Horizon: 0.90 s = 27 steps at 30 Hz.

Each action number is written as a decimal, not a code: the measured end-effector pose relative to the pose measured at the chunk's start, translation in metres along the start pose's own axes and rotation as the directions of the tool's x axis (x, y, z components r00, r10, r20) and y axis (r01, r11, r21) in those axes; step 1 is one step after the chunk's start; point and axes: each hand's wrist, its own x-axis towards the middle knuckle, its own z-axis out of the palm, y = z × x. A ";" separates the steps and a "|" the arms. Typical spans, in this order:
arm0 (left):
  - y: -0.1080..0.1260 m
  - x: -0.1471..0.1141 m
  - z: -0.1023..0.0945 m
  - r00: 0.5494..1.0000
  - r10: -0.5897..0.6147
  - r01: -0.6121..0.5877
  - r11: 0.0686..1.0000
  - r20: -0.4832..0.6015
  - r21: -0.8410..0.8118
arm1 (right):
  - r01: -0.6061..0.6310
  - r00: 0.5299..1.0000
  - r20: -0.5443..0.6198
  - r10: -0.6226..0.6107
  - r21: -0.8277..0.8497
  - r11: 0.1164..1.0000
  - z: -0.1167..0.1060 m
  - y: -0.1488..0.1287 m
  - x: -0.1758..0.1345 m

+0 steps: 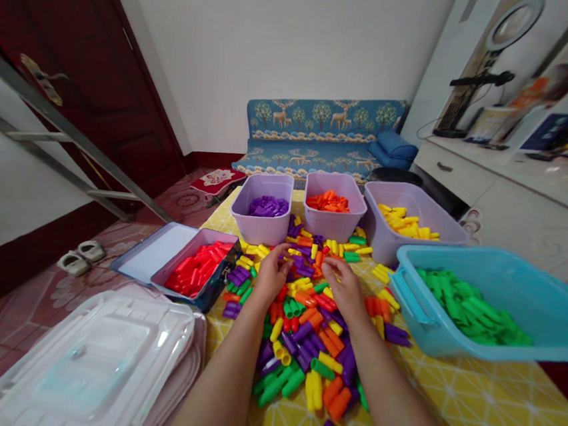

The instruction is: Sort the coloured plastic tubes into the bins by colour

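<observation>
Small tube-shaped plastic pieces (302, 342) in purple, green, yellow, orange and red lie in a loose heap between my forearms, many side by side in pairs. My left hand (274, 274) is over the heap's far left part, fingers curved and apart, with a yellow piece (294, 251) by its fingertips. Across from it, my right hand (343, 284) has bent, spread fingers beside orange pieces (318, 260). Nothing shows clearly held in either hand. Contact between the fingertips and the pieces is too small to make out.
Lilac bins hold purple (268, 206), orange (329, 201) and yellow pieces (406, 221) at the back. A blue bin (420, 306) with green pieces stands right. A hinged box (232, 255) of red pieces sits left, near stacked lids (149, 361). A ladder (60, 138) leans left.
</observation>
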 end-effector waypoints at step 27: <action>0.014 -0.006 0.000 0.966 0.122 -0.091 0.985 0.226 -0.144 | 0.257 0.956 0.180 -0.230 -0.147 0.955 0.000 -0.029 -0.007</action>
